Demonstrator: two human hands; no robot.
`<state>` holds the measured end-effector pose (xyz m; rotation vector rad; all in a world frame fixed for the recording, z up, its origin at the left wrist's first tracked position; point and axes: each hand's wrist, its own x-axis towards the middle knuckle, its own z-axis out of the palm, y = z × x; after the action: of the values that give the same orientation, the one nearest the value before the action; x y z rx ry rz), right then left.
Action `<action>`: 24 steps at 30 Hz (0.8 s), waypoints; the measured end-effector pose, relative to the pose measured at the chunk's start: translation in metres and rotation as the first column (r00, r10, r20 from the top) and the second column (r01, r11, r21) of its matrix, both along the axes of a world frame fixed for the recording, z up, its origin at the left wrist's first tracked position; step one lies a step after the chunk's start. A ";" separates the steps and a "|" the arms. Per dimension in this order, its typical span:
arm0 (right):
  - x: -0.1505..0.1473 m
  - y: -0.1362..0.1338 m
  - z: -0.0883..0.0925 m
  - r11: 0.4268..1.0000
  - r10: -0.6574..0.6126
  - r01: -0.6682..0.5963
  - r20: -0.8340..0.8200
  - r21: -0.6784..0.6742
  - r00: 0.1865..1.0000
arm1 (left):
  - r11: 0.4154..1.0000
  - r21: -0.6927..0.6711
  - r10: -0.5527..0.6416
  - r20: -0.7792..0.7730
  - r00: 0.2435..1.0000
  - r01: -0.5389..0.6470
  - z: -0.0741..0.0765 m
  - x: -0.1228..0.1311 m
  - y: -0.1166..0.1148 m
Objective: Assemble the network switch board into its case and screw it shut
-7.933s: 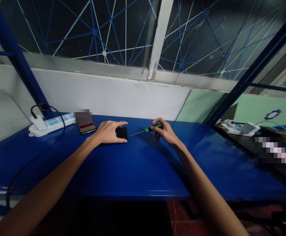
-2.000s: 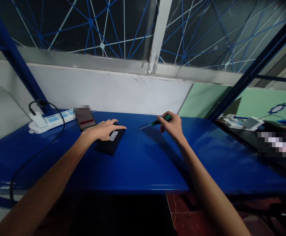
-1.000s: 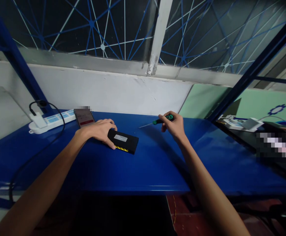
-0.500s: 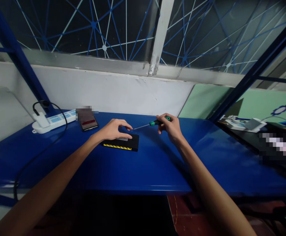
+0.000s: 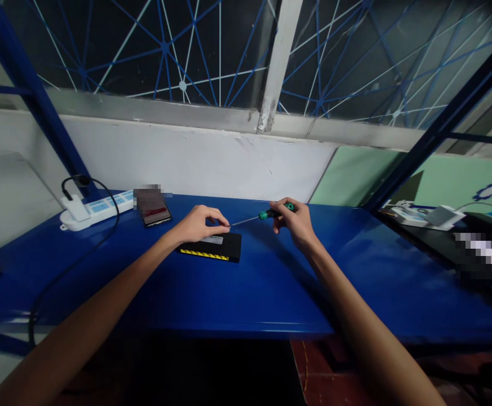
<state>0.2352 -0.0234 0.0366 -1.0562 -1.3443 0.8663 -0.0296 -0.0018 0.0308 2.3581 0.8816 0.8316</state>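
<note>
A flat black box [image 5: 224, 248] with a white label and a yellow-and-black striped front edge lies on the blue table [image 5: 246, 287]. My left hand [image 5: 199, 223] hovers over its left end, fingers pinched together right at the tip of a thin screwdriver [image 5: 262, 215]. What the pinch holds, if anything, is too small to see. My right hand [image 5: 294, 220] is closed around the screwdriver's green and black handle. The shaft points left toward my left fingers, above the box.
A phone [image 5: 156, 207] lies face up behind the box at the left. A white power strip [image 5: 93, 207] with a plugged black cable runs further left. A second desk with white items [image 5: 427, 217] stands at the right. A white wall closes the back.
My left hand turned the box over and swung it until its striped edge faces me, then lifted to pinch at the screwdriver tip. My right hand brought the tip left.
</note>
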 end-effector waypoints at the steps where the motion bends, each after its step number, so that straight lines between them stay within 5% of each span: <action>1: 0.000 0.000 -0.001 1.000 -0.003 0.003 0.006 -0.004 1.000 | 1.000 0.004 0.006 -0.001 1.000 -0.006 0.000 0.000 0.000; 24: -0.004 -0.005 0.004 0.998 -0.020 0.017 0.052 0.053 0.998 | 0.985 0.168 0.045 0.006 0.999 -0.046 0.001 0.004 -0.005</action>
<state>0.2307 -0.0287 0.0403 -1.0556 -1.3922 0.7904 -0.0254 -0.0069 0.0313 2.4888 0.8992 0.9615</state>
